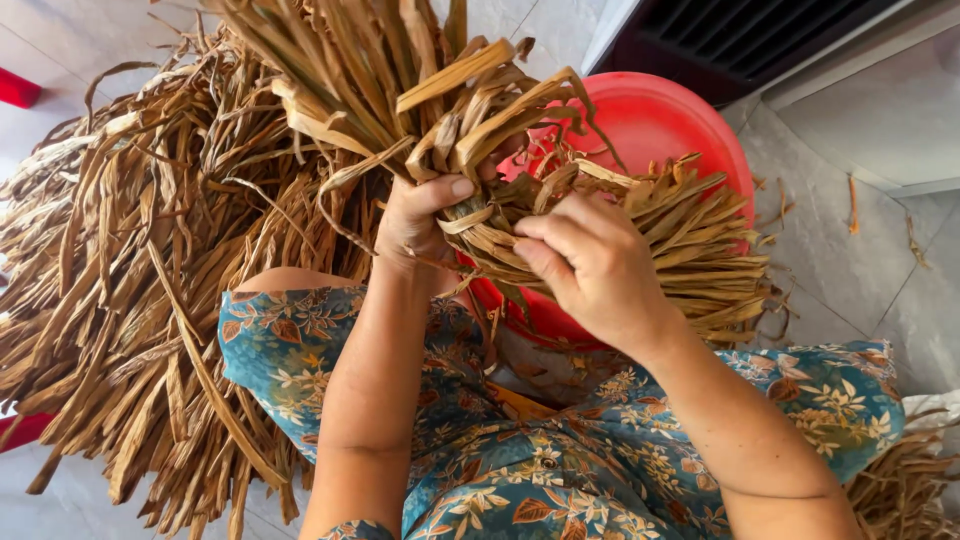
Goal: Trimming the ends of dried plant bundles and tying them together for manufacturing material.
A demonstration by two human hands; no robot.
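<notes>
Everything here is placed against the red basin (665, 120), which sits on the tiled floor (860, 260) beyond the person's knees.

The bundle of dried leaves (500, 150) is held in the air just above the near rim of the basin, on its left side. Its long axis runs roughly from the upper left, where the long blades rise out of the top of the view, down to the right, where the cut ends fan out over the basin. A thin strip of leaf (470, 220) crosses the bundle at its narrowest part, right between the two hands.

The left hand (420, 220) is on the side of the bundle away from the basin. Its fingers are closed around the narrow part, the thumb (450, 190) lying flat along the top of the strip. The right hand (595, 265) is on the basin side, over the near rim, with its fingers curled shut and pinching leaf ends close to the strip. Both hands touch the bundle and are just beside each other; the left one carries the weight of the long blades, and the right one is nearer the fanned ends.

Left of the basin, a large loose heap of the same dried leaves (120, 300) spreads over the floor. Nearer than the basin lies the person's lap in blue flowered cloth (560, 470).
</notes>
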